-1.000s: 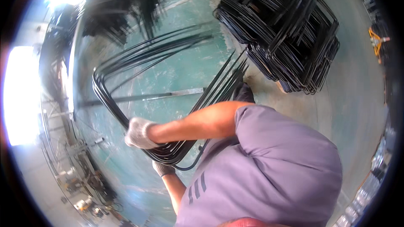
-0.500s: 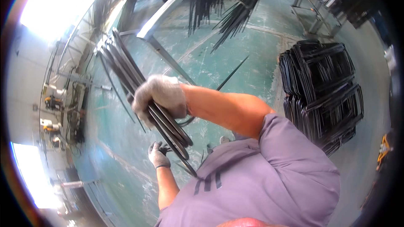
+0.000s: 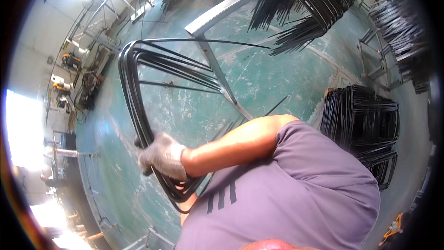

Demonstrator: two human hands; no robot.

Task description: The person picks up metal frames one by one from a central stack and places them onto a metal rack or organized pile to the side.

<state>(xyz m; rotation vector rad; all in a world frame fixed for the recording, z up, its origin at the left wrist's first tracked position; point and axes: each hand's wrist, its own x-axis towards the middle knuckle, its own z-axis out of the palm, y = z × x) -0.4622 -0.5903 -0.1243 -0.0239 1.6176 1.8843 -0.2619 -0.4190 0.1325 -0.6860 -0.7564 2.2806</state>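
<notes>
From my end I see the right hand (image 3: 164, 157), in a grey glove, closed around a bundle of bent black rods (image 3: 131, 83), gripping one long side near the rounded lower corner. The bundle hangs in the air in front of the body, over the green floor (image 3: 108, 157), its upper arms reaching across toward the leg of a metal rack (image 3: 231, 7); I cannot tell whether they touch it. The left forearm (image 3: 187, 203) shows beneath the lower bend, but its hand is hidden, so I cannot tell whether it grips anything. More black rods (image 3: 319, 0) hang over the rack's beam, and a stack of black frames (image 3: 358, 120) stands to the right. I judge the rods stiff, hardly fragile, and fairly heavy together; their smooth look suggests they could slide over one another, and the long arms could swing and snag. I would hold the straight side with the whole palm around every rod, with a second hold near the other bend for balance.
</notes>
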